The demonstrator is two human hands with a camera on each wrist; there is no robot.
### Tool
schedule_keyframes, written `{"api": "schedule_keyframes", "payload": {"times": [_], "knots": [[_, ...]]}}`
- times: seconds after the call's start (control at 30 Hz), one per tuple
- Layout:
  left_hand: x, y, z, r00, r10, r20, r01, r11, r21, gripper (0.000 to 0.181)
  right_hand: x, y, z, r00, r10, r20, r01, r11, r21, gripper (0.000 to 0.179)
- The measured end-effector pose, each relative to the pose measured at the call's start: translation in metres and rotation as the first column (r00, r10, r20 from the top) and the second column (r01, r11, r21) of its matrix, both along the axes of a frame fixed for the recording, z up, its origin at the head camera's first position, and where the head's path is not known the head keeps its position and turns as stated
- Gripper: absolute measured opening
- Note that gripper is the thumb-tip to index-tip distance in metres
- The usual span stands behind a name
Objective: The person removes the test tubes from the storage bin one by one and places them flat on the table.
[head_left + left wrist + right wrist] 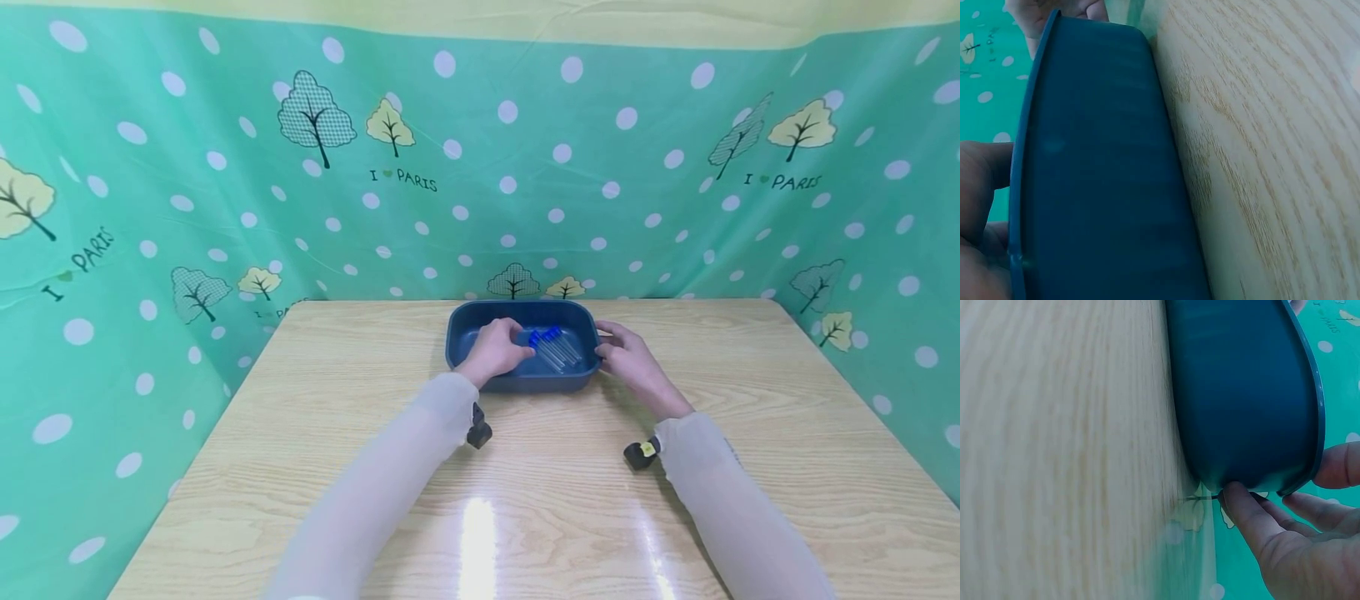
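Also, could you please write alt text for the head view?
A person's left hand reaches beside clear, blue-capped tubes inside a dark blue tub on a wooden table; the right hand holds the tub's right end. Green dotted cloth hangs behind.

Glare streaks the table (wrist views dimmer).

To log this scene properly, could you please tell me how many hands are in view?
2: the left hand reaches into the blue tub, beside the blue-capped tubes, and the right hand touches the tub's right end.
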State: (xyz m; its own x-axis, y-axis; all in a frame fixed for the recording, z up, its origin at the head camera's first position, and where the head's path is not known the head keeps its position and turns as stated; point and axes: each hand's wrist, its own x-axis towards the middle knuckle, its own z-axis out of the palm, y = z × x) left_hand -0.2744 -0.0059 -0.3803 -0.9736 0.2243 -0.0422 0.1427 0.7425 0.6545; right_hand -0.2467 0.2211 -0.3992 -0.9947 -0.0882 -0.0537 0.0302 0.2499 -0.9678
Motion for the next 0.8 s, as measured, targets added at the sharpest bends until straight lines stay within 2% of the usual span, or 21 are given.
{"api": "schedule_keyframes", "payload": {"times": [0.07, 0.17, 0.33, 0.57, 0.67, 0.8], "knots": [[-0.001, 0.003, 0.0, 1.0, 0.001, 0.019, -0.001, 1.0, -0.007, 0.049, 0.005, -0.003, 0.009, 1.0, 0.025, 0.01, -0.025, 0.999, -0.026, 0.053], [-0.004, 0.005, -0.001, 0.999, 0.008, 0.048, -0.007, 1.0, -0.015, 0.049, 0.005, -0.003, 0.01, 0.999, 0.024, 0.024, -0.024, 0.999, -0.033, 0.053], [-0.008, 0.009, -0.002, 0.996, 0.026, 0.083, -0.023, 0.999, -0.036, 0.048, 0.0, -0.001, 0.003, 1.0, 0.017, 0.017, -0.016, 1.0, -0.02, 0.053], [-0.014, 0.019, -0.005, 0.996, 0.045, 0.083, -0.035, 0.993, -0.115, 0.046, 0.001, 0.001, 0.003, 1.0, 0.014, 0.014, -0.014, 1.0, -0.018, 0.053], [-0.015, 0.022, -0.006, 0.995, 0.033, 0.091, -0.021, 0.991, -0.131, 0.032, 0.001, 0.001, 0.002, 1.0, 0.016, 0.013, -0.015, 1.0, -0.016, 0.052], [-0.016, 0.026, -0.006, 0.995, 0.03, 0.097, -0.016, 0.989, -0.148, 0.038, 0.0, 0.001, 0.002, 1.0, 0.015, 0.013, -0.015, 1.0, -0.015, 0.052]]}}
